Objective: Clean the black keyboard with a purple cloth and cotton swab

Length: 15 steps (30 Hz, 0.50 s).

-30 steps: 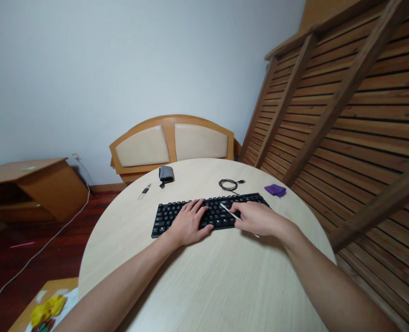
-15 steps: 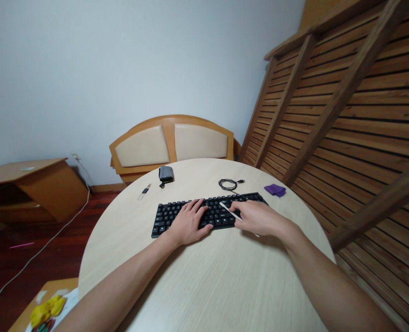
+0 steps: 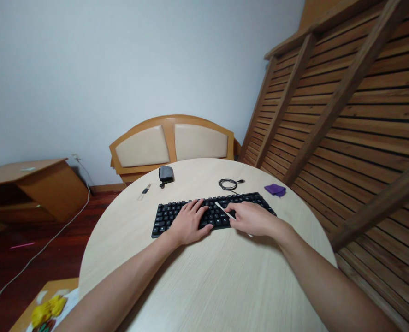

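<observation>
A black keyboard (image 3: 166, 217) lies across the round table. My left hand (image 3: 189, 222) rests flat on its left-middle part, fingers spread over the keys and thumb by the front edge. Between the thumb and fingers of my right hand (image 3: 247, 217) is a thin white stick (image 3: 223, 208), slanted down to the left. Its slightly thicker tip is at the keys right of my left hand; its other end shows below my palm. I cannot make out what the tip is made of. The keys under both hands are hidden.
Behind the keyboard are its coiled black cable (image 3: 228, 184), a folded purple cloth (image 3: 275, 189), a small grey pouch (image 3: 166, 174) and a small black-and-metal tool (image 3: 145, 190). A slatted wooden panel (image 3: 328, 129) leans on the right. Yellow items (image 3: 48, 310) lie at lower left.
My right hand has moved slightly left with the white stick, and its tip is now closer to my left hand. The left hand and the keyboard have stayed in place.
</observation>
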Available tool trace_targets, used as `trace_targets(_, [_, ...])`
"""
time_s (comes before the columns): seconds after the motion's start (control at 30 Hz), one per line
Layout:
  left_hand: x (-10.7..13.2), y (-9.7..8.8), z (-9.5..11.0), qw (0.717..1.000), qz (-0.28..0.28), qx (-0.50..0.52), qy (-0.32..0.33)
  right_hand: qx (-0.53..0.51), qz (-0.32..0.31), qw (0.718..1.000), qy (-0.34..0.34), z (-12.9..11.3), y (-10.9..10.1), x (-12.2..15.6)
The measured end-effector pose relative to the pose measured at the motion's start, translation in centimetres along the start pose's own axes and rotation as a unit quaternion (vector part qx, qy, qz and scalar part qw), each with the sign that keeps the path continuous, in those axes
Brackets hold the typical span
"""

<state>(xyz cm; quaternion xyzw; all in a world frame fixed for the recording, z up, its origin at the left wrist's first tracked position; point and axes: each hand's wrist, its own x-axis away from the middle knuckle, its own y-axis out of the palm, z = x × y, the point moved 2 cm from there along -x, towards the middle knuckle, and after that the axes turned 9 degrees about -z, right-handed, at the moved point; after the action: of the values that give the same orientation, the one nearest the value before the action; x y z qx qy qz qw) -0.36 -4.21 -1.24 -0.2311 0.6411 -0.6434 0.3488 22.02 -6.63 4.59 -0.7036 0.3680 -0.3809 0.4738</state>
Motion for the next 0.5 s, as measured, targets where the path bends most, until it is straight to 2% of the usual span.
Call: trace_targets(0.5, [0.02,0.17,-0.11,1.0,0.003,-0.013,0.0,-0.015,-0.055,0.998,-0.004,-0.11,-0.54,0.9])
